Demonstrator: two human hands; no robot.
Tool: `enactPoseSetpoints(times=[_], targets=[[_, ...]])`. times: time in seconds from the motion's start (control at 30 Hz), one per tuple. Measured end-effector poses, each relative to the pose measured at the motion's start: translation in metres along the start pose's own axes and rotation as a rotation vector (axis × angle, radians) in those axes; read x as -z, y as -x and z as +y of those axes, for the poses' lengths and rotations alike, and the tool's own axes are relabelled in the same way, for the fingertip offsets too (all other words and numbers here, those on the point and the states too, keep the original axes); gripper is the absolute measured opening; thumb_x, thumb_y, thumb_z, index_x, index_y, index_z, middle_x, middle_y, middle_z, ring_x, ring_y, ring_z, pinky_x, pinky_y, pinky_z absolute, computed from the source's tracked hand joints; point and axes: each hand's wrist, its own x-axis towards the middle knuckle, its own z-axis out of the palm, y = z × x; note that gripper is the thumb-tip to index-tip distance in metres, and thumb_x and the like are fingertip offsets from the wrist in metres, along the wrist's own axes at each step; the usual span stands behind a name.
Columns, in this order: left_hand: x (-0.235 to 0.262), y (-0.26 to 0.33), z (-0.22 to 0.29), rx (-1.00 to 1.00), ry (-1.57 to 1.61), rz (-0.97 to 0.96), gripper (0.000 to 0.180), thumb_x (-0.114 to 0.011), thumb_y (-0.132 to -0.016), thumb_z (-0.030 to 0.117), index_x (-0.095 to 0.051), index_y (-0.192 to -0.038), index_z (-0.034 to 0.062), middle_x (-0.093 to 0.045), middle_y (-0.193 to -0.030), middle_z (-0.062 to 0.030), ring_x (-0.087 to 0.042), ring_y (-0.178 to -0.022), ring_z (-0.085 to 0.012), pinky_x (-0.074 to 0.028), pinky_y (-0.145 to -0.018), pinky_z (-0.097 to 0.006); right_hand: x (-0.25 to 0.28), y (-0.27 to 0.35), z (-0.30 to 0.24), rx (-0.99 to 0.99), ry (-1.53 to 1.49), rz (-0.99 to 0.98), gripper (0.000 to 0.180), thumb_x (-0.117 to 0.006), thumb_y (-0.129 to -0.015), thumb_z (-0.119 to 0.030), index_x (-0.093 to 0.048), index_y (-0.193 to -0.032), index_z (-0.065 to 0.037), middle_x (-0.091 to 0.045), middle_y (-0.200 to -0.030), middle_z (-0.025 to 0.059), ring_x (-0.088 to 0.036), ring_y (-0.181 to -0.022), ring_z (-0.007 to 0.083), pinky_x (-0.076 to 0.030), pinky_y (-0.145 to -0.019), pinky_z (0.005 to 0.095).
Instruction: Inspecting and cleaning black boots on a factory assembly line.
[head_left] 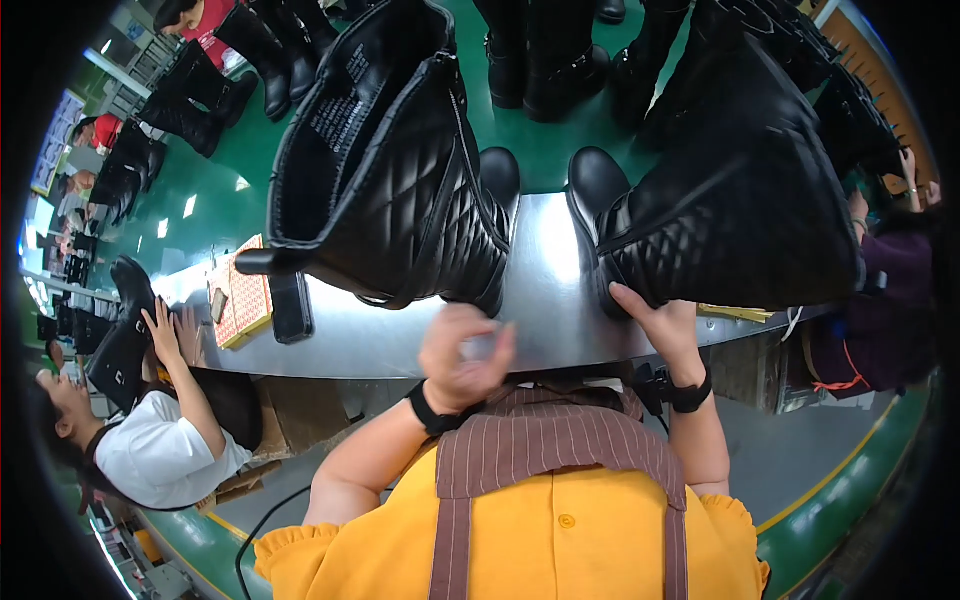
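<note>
Two tall black boots stand on a metal bench [375, 335] in front of me, toes pointing away. The left boot [415, 190] has a quilted shaft, a side zip and a wide open top. The right boot [735, 190] leans outward to the right. My right hand [662, 325] grips that boot's heel, thumb on the back and the other fingers mostly hidden. Just behind the left boot's heel, my left hand [462, 355] is curled and smeared by motion. Something small and pale shows between its fingers, too blurred to name.
A black phone [291, 308] and a red-and-white patterned box [240, 290] lie left of the boots. Further left, a person in white [165, 445] handles another black boot [125, 335]. A person in purple [880, 310] works at right. More boots [545, 60] stand beyond the bench.
</note>
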Motion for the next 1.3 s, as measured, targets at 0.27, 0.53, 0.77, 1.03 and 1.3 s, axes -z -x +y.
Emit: enactPoseSetpoints(times=[0.27, 0.53, 0.77, 1.03, 1.3], targets=[[0.020, -0.003, -0.044, 0.910, 0.020, -0.348, 0.086, -0.085, -0.065, 0.031, -0.038, -0.129, -0.0023, -0.054, -0.119, -0.0188, -0.055, -0.110, -0.0284, -0.043, -0.095, -0.037, -0.003, -0.001, 0.007, -0.136, 0.138, -0.165, 0.045, -0.081, -0.072, -0.022, -0.064, -0.106, 0.002, -0.068, -0.100, 0.0085, -0.063, -0.090, 0.0188, -0.048, -0.085, 0.0309], [0.008, -0.017, -0.037, 0.862, 0.503, -0.333, 0.063, -0.075, -0.079, 0.027, -0.049, -0.129, -0.0015, -0.054, -0.128, -0.0117, -0.051, -0.118, -0.0205, -0.040, -0.100, -0.033, -0.027, 0.010, 0.013, -0.240, -0.184, -0.089, 0.043, -0.076, -0.075, -0.010, -0.061, -0.114, 0.002, -0.064, -0.110, 0.0064, -0.060, -0.098, 0.0169, -0.046, -0.090, 0.0305], [0.003, -0.032, -0.022, 1.044, 1.236, -0.207, 0.046, -0.058, -0.092, 0.015, -0.044, -0.134, 0.0018, -0.051, -0.131, -0.0078, -0.049, -0.121, -0.0207, -0.038, -0.105, -0.039, -0.045, 0.015, 0.009, -0.366, -1.011, -0.089, 0.044, -0.062, -0.085, -0.021, -0.054, -0.124, -0.002, -0.060, -0.120, 0.0071, -0.058, -0.111, 0.0220, -0.043, -0.100, 0.0378], [0.005, -0.041, -0.020, 0.974, 1.376, -0.244, 0.050, -0.055, -0.091, 0.027, -0.045, -0.132, -0.0013, -0.057, -0.127, -0.0131, -0.055, -0.116, -0.0264, -0.040, -0.103, -0.042, -0.050, 0.015, -0.004, -0.310, -1.089, -0.161, 0.052, -0.059, -0.084, -0.037, -0.054, -0.124, -0.004, -0.060, -0.123, 0.0077, -0.058, -0.112, 0.0221, -0.045, -0.098, 0.0377], [0.010, -0.039, -0.019, 1.108, 1.509, -0.289, 0.048, -0.056, -0.091, 0.023, -0.046, -0.132, 0.0013, -0.054, -0.130, -0.0106, -0.052, -0.120, -0.0245, -0.038, -0.103, -0.045, -0.054, 0.014, -0.013, -0.284, -1.013, -0.154, 0.053, -0.057, -0.083, -0.037, -0.056, -0.123, -0.002, -0.061, -0.122, 0.0086, -0.058, -0.112, 0.0232, -0.043, -0.098, 0.0381]])
